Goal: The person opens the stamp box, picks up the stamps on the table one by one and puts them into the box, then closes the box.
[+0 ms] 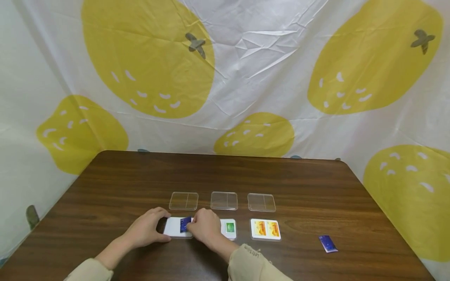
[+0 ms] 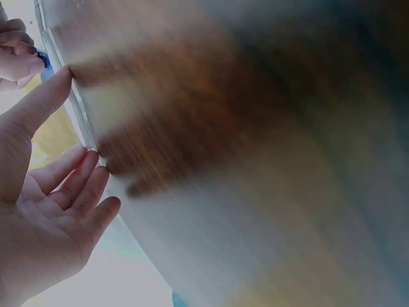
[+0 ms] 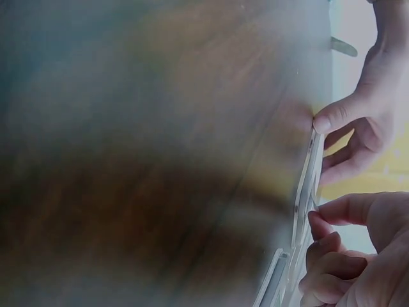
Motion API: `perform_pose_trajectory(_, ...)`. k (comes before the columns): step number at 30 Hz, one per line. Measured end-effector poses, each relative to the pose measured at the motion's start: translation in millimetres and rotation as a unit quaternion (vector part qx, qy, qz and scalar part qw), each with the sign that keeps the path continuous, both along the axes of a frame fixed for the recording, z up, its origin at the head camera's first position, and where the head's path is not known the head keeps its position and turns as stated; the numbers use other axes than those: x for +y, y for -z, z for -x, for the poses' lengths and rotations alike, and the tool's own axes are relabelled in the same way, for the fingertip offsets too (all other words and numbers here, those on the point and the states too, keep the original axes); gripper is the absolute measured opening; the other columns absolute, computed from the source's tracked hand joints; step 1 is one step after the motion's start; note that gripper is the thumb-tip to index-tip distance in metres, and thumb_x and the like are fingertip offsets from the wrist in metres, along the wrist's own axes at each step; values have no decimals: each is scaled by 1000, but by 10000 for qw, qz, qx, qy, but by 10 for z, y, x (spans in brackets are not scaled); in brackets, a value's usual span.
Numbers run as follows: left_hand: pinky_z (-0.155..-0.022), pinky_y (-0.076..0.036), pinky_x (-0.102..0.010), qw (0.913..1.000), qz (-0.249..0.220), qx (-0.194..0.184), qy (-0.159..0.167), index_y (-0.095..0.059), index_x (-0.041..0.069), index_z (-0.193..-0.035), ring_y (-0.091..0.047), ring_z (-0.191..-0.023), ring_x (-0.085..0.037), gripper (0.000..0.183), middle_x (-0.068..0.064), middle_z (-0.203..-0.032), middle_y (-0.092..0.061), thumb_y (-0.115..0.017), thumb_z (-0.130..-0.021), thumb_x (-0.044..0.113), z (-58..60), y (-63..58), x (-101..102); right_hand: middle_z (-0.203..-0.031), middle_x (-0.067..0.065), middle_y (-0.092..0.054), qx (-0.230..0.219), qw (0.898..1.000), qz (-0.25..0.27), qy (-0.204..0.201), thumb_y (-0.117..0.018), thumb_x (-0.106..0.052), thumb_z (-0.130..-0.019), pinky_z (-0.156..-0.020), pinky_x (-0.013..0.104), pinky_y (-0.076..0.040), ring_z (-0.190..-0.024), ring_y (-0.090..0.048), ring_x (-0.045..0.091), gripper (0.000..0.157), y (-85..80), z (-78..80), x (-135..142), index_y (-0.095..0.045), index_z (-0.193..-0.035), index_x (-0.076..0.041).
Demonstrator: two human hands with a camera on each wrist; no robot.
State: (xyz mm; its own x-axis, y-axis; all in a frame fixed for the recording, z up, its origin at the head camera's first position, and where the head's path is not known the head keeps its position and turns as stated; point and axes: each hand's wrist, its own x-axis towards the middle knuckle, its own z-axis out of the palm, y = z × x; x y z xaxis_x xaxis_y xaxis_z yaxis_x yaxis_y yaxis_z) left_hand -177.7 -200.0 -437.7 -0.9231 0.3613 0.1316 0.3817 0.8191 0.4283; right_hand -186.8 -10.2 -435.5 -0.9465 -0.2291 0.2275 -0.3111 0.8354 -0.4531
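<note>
A flat white-faced plastic case (image 1: 172,227) lies at the left of a row on the table. My left hand (image 1: 149,227) holds its left end, thumb at the near corner and fingers at the far one; the left wrist view shows the thumb and fingertips along the clear rim. Over the case's right half, my right hand (image 1: 209,226) pinches a small dark blue stamp (image 1: 184,224) by its right side. The right wrist view has thumb and index finger meeting close over the case, other fingers curled. Partly behind my right hand lies a second case (image 1: 223,231) with a green stamp (image 1: 230,227).
At the row's right, a third case (image 1: 266,237) bears two orange-yellow stamps (image 1: 260,228). Three clear lids (image 1: 224,200) lie in a line behind the cases. Farther right is another dark blue stamp (image 1: 328,243). A lemon-print curtain (image 1: 246,93) hangs behind the brown table (image 1: 147,175).
</note>
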Motion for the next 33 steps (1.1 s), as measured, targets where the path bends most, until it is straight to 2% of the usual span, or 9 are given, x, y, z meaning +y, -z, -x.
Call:
perform_pose_trajectory(8, -84, -45, -44, 10000, 0, -19, -8, -62, 3, -101, -55, -100, -28, 54, -7, -105, -59, -83, -59, 28, -3, -9, 1, -35, -11, -36, -52, 10000, -36, 71, -64, -19, -61, -35, 22, -26, -38, -38, 8, 32, 8, -20, -42, -46, -35, -16)
perform_pose_trajectory(17, -84, -44, -44, 10000, -16, -30, -7, -62, 3, -101, -55, -100, -27, 53, -6, -105, -59, -82, -59, 28, -2, -10, 9, -36, -11, -28, -40, 9998, -159, 105, -64, -20, -60, -34, 23, -24, -37, -35, 9, 39, 13, -26, -55, -33, -36, -18)
perform_pose_trajectory(27, -84, -45, -44, 9999, -4, 45, 100, -62, 2, -101, -55, -99, -27, 53, -6, -104, -59, -83, -59, 28, 10, 6, -1, -36, -12, -28, 170, 9989, -430, -49, -64, -22, -60, -34, 21, -22, -36, -32, 7, 37, 39, -3, -48, -36, -36, -19)
perform_pose_trajectory(30, -83, -45, -44, 9998, 22, 107, 149, -62, 2, -100, -56, -98, -27, 52, -6, -103, -60, -82, -59, 28, 18, 16, -7, -37, -13, -30, 178, 9991, -360, -170, -64, -23, -60, -33, 20, -22, -36, -31, 5, 34, 29, -2, -28, -40, -37, -19)
perform_pose_trajectory(33, -83, -45, -44, 9997, 16, 159, 183, -62, 2, -100, -56, -97, -26, 52, -6, -102, -60, -82, -59, 27, 23, 25, -10, -41, -13, -37, 55, 9993, -132, -356, -64, -24, -62, -36, 19, -25, -39, -35, 4, 23, 1, -6, 12, -49, -45, -19)
